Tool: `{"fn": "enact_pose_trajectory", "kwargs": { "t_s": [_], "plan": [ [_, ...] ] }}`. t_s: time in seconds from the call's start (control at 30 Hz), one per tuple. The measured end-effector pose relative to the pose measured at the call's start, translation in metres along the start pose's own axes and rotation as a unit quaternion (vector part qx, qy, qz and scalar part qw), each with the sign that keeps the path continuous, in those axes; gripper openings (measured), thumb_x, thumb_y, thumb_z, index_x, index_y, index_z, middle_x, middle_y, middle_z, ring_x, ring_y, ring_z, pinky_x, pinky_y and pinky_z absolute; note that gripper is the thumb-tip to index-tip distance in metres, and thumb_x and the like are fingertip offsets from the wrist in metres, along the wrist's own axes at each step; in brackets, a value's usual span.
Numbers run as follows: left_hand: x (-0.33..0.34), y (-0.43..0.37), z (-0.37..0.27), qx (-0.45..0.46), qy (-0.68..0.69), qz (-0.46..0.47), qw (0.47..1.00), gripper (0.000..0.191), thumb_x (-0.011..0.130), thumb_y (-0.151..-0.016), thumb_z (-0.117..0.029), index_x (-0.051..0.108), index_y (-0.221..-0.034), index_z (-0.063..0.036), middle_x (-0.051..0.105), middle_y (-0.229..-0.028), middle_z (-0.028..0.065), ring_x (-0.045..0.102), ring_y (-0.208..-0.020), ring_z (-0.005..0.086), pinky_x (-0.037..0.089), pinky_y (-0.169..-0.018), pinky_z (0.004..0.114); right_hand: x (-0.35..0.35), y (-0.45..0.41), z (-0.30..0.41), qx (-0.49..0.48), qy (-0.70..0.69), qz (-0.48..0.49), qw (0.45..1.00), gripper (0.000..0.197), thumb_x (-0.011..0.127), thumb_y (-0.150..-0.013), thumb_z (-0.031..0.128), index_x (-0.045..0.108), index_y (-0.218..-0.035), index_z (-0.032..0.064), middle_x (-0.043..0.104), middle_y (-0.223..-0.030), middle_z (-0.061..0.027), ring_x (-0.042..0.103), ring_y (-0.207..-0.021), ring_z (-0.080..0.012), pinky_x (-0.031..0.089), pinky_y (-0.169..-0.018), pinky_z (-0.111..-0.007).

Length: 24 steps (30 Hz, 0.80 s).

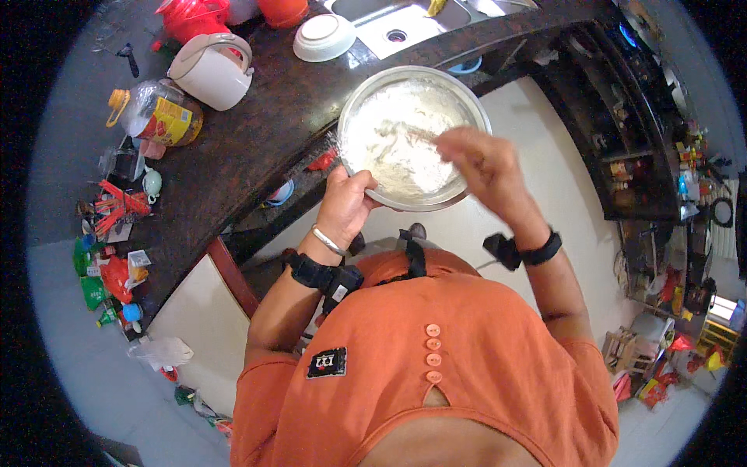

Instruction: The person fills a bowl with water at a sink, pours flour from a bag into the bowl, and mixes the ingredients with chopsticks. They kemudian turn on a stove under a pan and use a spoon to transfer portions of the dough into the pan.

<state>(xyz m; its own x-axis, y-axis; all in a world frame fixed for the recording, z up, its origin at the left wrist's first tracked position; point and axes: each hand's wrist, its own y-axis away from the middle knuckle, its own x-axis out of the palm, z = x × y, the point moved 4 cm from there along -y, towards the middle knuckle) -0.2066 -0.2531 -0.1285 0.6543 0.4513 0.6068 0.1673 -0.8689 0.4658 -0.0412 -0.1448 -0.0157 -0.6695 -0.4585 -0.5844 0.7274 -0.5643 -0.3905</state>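
A round stainless steel bowl (408, 205) is held out in front of my body, near the counter edge. White flour (397, 111) lies in it, with damp, clumped dough patches around the middle. My left hand (348, 195) grips the rim at the lower left, thumb on top. Over the right side of the bowl is my right hand (481, 163), blurred, its fingers closed together. A thin utensil (417, 133), perhaps chopsticks, seems to run from those fingers into the flour; blur and glare hide its exact shape.
On the dark stone counter (233, 152) stand a white kettle-like container (213, 73), an oil bottle (166, 119) and an upturned white bowl (324, 38). Beyond is a steel sink (385, 35). Red sticks (119, 204) and small packages line the wall. A dark shelved cabinet (613, 117) rises at right.
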Motion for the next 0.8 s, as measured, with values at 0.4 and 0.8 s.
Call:
{"fn": "enact_pose_trajectory", "kwargs": {
  "t_s": [0.4,0.8],
  "plan": [
    [0.02,-0.01,-0.013,0.023,0.001,0.021,1.0,0.049,0.043,-0.08,0.005,0.045,-0.128,0.0074,0.059,-0.118,0.0202,0.064,-0.102,0.0343,0.059,-0.081,0.05,0.018,0.018,0.01,-0.078,0.074,0.009,0.994,0.017,0.066,-0.08,-0.002,0.063,-0.097,-0.0006,0.065,-0.094,-0.0184,0.064,-0.08,-0.0354,0.054,-0.071,-0.041],
    [0.049,-0.029,0.006,0.027,-0.073,0.014,0.997,0.047,0.043,-0.079,0.008,0.045,-0.126,0.0126,0.06,-0.117,0.023,0.063,-0.104,0.0362,0.057,-0.085,0.054,0.004,0.015,0.012,-0.022,0.126,-0.014,0.992,0.013,0.066,-0.082,-0.003,0.064,-0.095,-0.0016,0.066,-0.086,-0.0185,0.065,-0.07,-0.0306,0.051,-0.06,-0.035]
  ]
}}
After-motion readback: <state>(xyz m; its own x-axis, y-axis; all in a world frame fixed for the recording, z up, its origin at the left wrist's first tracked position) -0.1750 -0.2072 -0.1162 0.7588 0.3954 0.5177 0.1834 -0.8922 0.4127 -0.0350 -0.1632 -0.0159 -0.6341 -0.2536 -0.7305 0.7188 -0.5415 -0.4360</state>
